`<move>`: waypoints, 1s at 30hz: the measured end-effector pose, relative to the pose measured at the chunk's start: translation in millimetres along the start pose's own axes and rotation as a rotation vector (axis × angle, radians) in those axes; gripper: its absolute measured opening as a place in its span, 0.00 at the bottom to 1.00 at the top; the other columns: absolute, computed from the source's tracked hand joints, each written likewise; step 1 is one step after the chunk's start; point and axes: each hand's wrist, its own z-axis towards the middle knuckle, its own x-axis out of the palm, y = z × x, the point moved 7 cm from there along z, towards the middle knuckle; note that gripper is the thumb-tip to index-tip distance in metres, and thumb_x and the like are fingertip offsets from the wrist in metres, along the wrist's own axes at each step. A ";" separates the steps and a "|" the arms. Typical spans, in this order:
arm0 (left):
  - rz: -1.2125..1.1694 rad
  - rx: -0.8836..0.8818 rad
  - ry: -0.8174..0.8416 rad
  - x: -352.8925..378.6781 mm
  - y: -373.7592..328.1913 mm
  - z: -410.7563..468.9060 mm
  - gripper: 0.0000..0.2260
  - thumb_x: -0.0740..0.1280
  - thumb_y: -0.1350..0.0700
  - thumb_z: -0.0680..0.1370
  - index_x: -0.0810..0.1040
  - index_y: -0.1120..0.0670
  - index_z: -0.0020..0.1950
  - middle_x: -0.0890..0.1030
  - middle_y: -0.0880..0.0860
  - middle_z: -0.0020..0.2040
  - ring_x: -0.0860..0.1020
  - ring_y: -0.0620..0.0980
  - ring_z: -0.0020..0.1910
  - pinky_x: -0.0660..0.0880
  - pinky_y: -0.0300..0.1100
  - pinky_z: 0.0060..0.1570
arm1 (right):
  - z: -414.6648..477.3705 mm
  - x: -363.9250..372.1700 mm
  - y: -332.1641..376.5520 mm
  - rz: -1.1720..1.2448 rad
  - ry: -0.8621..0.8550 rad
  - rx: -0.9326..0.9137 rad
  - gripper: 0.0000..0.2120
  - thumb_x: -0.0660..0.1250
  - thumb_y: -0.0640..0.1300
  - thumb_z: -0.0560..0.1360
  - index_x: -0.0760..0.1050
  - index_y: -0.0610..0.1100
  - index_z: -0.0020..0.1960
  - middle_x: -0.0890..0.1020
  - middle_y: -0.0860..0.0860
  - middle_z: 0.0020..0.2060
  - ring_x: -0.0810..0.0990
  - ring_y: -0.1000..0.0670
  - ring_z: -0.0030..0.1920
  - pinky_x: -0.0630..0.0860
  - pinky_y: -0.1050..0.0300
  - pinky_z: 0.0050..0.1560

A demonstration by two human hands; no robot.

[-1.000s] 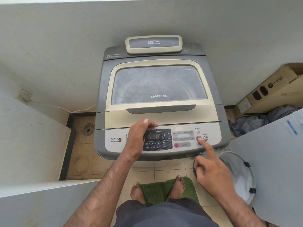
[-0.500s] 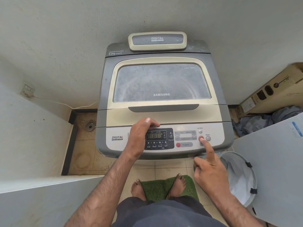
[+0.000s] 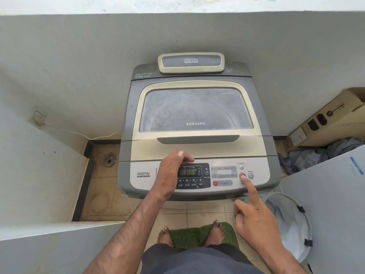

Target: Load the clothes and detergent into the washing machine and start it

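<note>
Neither grip holds anything: left hand (image 3: 171, 173) lies flat on the washer (image 3: 197, 147), right hand (image 3: 256, 218) points one fingertip at the red button (image 3: 242, 175), and could slip onto the power button (image 3: 250, 176) just beside.

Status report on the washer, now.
Left hand flat on panel, right hand fingertip on red button. Washer lid shut, display lit. Nothing in the way.

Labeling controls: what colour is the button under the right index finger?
Red, round button beside the grey power button; head view, the only one.
</note>
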 end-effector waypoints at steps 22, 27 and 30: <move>0.162 0.005 0.058 4.6 -9.9 -10.1 0.20 0.54 0.44 0.84 0.82 0.50 0.46 0.82 0.48 0.50 0.80 0.46 0.51 0.78 0.46 0.56 | 28.3 -28.3 6.1 -0.087 0.129 0.076 0.07 0.68 0.48 0.76 0.71 0.55 0.43 0.62 0.56 0.72 0.75 0.53 0.36 0.60 0.66 0.29; 0.199 -0.018 0.049 5.0 -16.3 -3.8 0.20 0.55 0.43 0.83 0.83 0.50 0.45 0.83 0.49 0.49 0.80 0.48 0.52 0.76 0.49 0.59 | 48.6 -56.2 22.9 -0.128 0.089 0.011 0.02 0.63 0.51 0.81 0.71 0.54 0.51 0.70 0.57 0.60 0.75 0.53 0.41 0.66 0.67 0.31; 0.283 -0.013 0.080 5.8 -20.7 0.4 0.19 0.55 0.45 0.86 0.82 0.48 0.45 0.84 0.47 0.48 0.81 0.48 0.52 0.77 0.53 0.60 | 60.3 -60.4 26.7 -0.100 0.031 -0.045 0.09 0.61 0.52 0.81 0.74 0.55 0.60 0.73 0.57 0.57 0.76 0.54 0.44 0.72 0.66 0.37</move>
